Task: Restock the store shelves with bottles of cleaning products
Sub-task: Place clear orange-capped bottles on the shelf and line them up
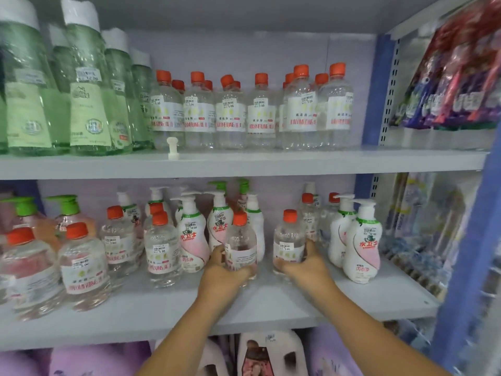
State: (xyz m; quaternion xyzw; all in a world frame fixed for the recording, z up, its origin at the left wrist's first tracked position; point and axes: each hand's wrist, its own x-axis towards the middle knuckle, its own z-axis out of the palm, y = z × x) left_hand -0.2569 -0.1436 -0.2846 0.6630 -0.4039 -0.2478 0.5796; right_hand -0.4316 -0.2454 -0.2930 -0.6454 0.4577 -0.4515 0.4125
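Each hand grips a clear orange-capped bottle upright on the middle shelf (244, 308): left hand (222, 270) one bottle (240, 245), right hand (303, 263) another bottle (288, 240).

Two bare forearms come into view from the bottom edge, with no sleeve, watch, bracelet or glove on either. The left hand (221, 267) and the right hand (306, 264) are bare too, and no rings show on the visible fingers.

Single head view, close to the middle shelf (244, 308), facing forward, perhaps slightly downward.
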